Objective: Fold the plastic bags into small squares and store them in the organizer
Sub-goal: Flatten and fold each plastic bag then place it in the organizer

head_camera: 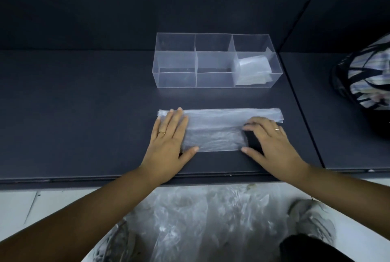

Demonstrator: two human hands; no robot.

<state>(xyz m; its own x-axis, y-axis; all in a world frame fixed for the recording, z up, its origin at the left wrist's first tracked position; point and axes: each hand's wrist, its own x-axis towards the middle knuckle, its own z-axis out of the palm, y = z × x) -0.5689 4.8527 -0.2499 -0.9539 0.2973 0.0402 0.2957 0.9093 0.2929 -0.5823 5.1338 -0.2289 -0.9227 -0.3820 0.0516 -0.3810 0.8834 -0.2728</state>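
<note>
A clear plastic bag (217, 126) lies flattened as a long band on the dark table, its near half folded. My left hand (168, 141) lies flat on the bag's left end, fingers straight and thumb at the near edge. My right hand (268, 141) arches over the bag's right part, fingertips and thumb touching the plastic. Behind the bag stands a clear organizer (175, 80) with several compartments. Folded bags (252, 71) fill its right compartment; the other compartments hold nothing.
More loose clear bags (200, 219) lie in a heap on the floor below the table's front edge (84, 179). A plaid bag with black straps (367, 78) sits on the neighbouring surface at the right. A dark wall rises behind the organizer.
</note>
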